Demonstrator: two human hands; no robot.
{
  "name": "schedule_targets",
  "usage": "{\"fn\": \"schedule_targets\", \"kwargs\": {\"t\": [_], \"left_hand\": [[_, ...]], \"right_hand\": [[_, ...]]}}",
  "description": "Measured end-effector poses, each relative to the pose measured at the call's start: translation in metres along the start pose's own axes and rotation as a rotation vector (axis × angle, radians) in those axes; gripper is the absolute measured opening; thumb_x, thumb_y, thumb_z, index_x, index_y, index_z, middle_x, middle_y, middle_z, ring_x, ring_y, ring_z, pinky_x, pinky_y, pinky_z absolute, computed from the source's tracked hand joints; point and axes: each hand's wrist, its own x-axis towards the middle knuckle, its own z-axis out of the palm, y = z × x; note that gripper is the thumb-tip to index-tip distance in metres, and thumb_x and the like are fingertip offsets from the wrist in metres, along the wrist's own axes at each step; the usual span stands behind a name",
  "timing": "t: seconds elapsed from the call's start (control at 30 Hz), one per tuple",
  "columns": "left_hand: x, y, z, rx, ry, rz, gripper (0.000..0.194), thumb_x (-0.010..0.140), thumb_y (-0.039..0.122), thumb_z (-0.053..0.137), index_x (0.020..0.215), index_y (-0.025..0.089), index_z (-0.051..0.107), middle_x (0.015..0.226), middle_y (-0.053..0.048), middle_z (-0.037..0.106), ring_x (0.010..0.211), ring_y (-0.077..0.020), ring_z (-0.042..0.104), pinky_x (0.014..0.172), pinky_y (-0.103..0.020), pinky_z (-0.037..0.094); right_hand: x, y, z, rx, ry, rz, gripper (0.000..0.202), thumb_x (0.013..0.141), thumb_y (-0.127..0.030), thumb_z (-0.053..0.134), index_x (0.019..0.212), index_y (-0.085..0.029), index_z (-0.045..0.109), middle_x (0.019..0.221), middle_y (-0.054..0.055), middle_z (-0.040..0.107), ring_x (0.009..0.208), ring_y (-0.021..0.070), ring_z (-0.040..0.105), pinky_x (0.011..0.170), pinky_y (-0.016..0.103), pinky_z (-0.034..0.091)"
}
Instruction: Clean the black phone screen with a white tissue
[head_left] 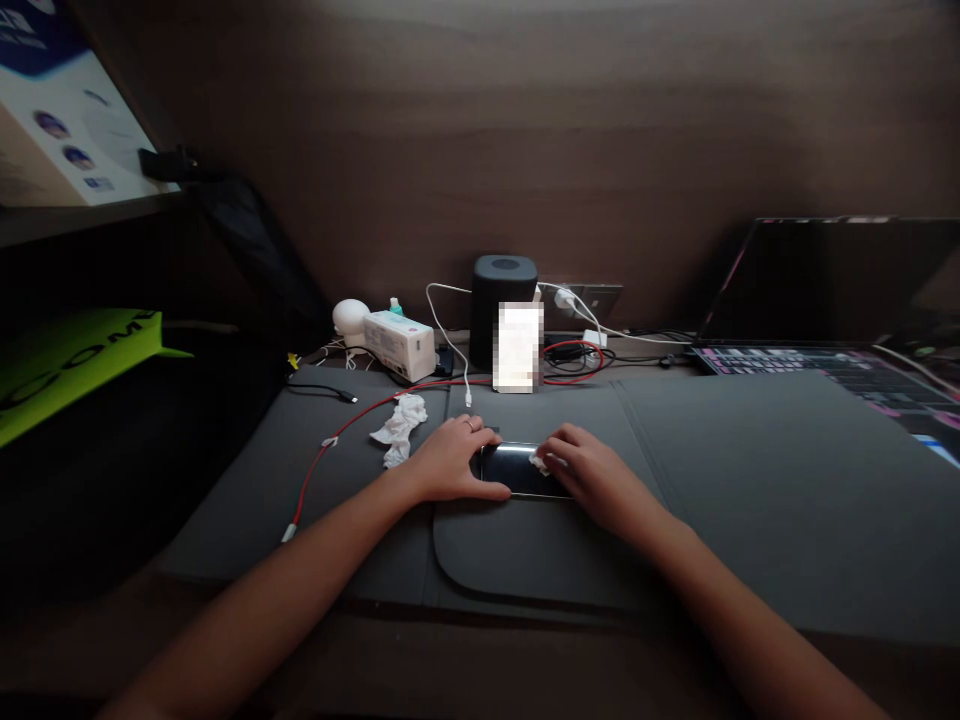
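A smartphone (512,472) lies flat and sideways on a dark grey mat (765,500), its dark screen facing up. My left hand (453,462) grips the phone's left end, with the thumb along the near edge and the fingers at the far edge. Pinched in the fingers of my right hand (589,468) is a small wad of white tissue (540,464), which rests on the right part of the screen. Crumpled white tissue (406,425) sits on the mat beyond my left forearm.
A red cable (302,485) curves across the mat's left side. Behind the phone stand a dark speaker (486,320), a blurred-out bright rectangle (517,350), a white box (401,345) and a white cable plug (469,398). An open laptop (832,290) is at the right.
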Motion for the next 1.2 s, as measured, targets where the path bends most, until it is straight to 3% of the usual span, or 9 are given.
{"fn": "schedule_targets", "kwargs": {"t": [0.3,0.5,0.67,1.2], "left_hand": [[0.000,-0.001,0.000,-0.014,-0.015,-0.006,0.069,0.068,0.069,0.074,0.117,0.022,0.064,0.110,-0.008,0.060,0.106,-0.0284,0.057,0.094,-0.040,0.046],[0.000,0.000,-0.001,-0.003,-0.014,-0.010,0.070,0.068,0.069,0.074,0.118,0.021,0.064,0.111,-0.008,0.061,0.106,-0.0285,0.057,0.094,-0.039,0.046],[0.000,-0.001,-0.001,-0.002,-0.021,0.001,0.070,0.069,0.069,0.073,0.118,0.020,0.063,0.110,-0.008,0.060,0.106,-0.0283,0.056,0.094,-0.039,0.046],[0.000,0.001,-0.001,0.019,-0.002,0.013,0.066,0.071,0.067,0.073,0.115,0.019,0.063,0.108,-0.008,0.060,0.104,-0.0285,0.057,0.094,-0.041,0.046]], "right_hand": [[0.002,0.008,0.001,-0.011,0.014,-0.012,0.023,0.099,-0.023,0.044,0.095,-0.020,0.066,0.093,0.009,0.059,0.084,0.0216,0.059,0.075,0.032,0.049],[0.001,0.009,0.001,0.045,0.011,-0.070,0.022,0.100,-0.025,0.045,0.095,-0.020,0.066,0.102,0.009,0.058,0.086,0.0195,0.060,0.079,0.032,0.050],[0.001,0.003,0.000,0.014,0.010,-0.058,0.022,0.098,-0.023,0.046,0.088,-0.019,0.065,0.096,0.008,0.059,0.081,0.0192,0.058,0.074,0.031,0.049],[0.000,-0.003,0.002,-0.018,-0.009,-0.052,0.020,0.099,-0.023,0.047,0.091,-0.020,0.064,0.093,0.008,0.058,0.080,0.0192,0.059,0.072,0.030,0.048]]}}
